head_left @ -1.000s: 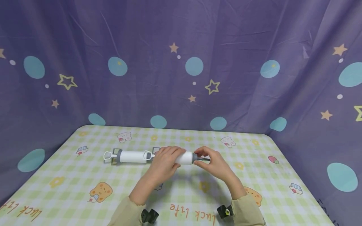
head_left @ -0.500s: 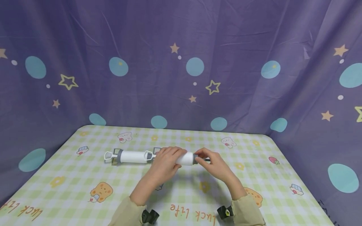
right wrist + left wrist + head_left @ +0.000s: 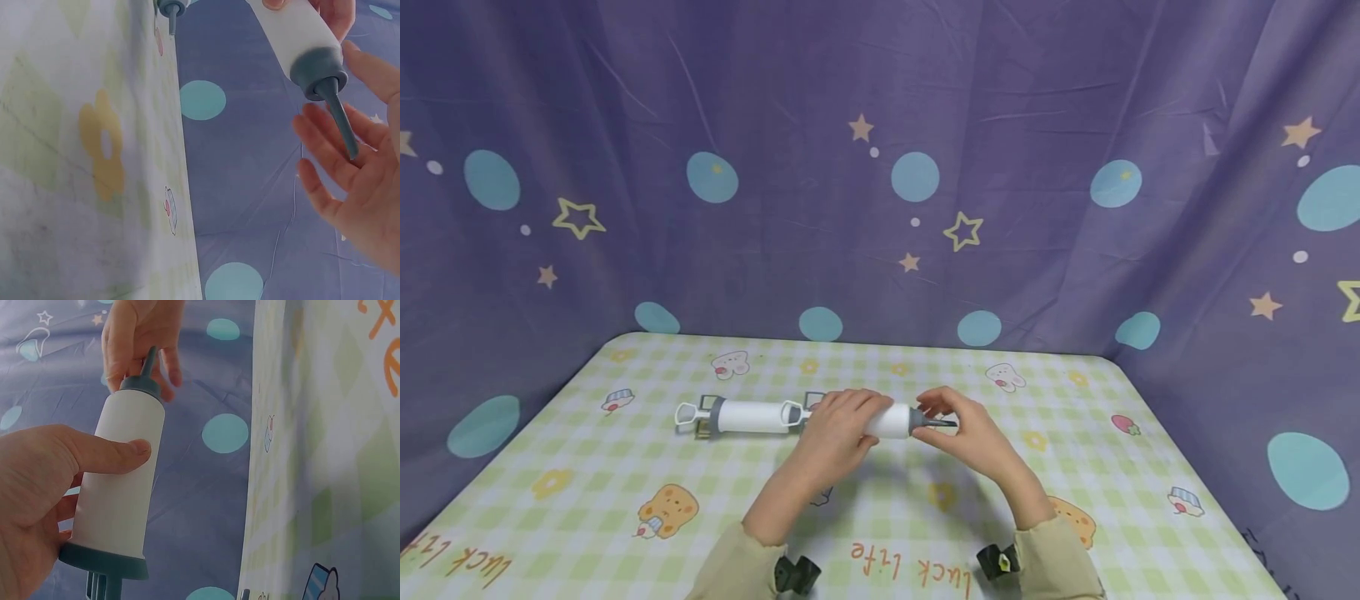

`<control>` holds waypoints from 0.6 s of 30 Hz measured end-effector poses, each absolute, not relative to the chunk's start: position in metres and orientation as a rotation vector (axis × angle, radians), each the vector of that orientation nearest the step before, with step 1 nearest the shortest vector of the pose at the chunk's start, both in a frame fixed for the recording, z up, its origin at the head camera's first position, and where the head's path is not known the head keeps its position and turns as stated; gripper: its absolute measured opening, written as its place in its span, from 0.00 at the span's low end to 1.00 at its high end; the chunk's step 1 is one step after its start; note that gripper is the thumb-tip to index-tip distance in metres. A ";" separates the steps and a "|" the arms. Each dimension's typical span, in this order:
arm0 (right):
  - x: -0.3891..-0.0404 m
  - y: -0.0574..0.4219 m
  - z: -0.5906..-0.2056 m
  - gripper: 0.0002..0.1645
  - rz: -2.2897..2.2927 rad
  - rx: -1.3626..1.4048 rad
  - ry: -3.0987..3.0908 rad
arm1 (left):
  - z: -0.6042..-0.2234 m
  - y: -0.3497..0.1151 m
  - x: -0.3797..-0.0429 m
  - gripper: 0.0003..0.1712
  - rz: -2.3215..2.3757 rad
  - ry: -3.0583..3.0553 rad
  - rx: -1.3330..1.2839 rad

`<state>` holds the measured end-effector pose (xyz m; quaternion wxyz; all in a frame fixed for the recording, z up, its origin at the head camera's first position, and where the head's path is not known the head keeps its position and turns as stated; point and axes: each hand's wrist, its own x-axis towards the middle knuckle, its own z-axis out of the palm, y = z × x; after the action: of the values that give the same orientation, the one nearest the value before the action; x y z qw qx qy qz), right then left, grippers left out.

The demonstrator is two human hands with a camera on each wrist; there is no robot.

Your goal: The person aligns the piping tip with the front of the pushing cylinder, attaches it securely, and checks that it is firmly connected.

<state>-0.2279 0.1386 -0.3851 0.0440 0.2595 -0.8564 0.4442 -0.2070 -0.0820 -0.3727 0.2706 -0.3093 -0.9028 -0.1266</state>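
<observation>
My left hand (image 3: 841, 429) grips a large syringe (image 3: 892, 421) round its white barrel, lying sideways above the table. In the left wrist view the thumb (image 3: 125, 455) lies across the barrel. The grey end cap (image 3: 317, 67) bears a long narrow nozzle (image 3: 339, 122). My right hand (image 3: 967, 429) is around that nozzle end, its fingers spread and loosely bent beside the cap in the right wrist view. A second syringe (image 3: 752, 416) of the same kind, with a white ring handle, lies on the table to the left, its nozzle end hidden behind the held one.
A table with a green and white checked cloth (image 3: 580, 533), printed with cartoon figures, lies under both hands. A purple curtain (image 3: 805, 250) with stars and blue dots hangs behind it. Dark wrist cameras sit at both cuffs.
My right fingers closed on the grey cap half a second ago and have now opened away from it. The left hand and both syringes stay nearly in place.
</observation>
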 end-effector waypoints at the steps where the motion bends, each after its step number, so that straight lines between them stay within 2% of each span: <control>1: -0.228 0.138 -0.385 0.24 1.355 0.805 -2.607 | -0.373 -0.082 -0.207 0.30 -0.336 -2.435 -0.833; 5: -0.224 0.135 -0.381 0.25 1.319 0.876 -2.561 | -0.373 -0.082 -0.207 0.30 -0.326 -2.446 -0.836; 11: -0.207 0.129 -0.359 0.21 1.301 0.922 -2.550 | -0.373 -0.082 -0.207 0.30 -0.327 -2.445 -0.837; 18: -0.205 0.129 -0.355 0.18 1.282 0.916 -2.572 | -0.373 -0.082 -0.206 0.30 -0.332 -2.438 -0.841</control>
<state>-0.2048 0.1286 -0.3548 0.0626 0.3030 -0.8512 0.4240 -0.2060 -0.0819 -0.3726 0.2674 -0.3118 -0.9034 -0.1229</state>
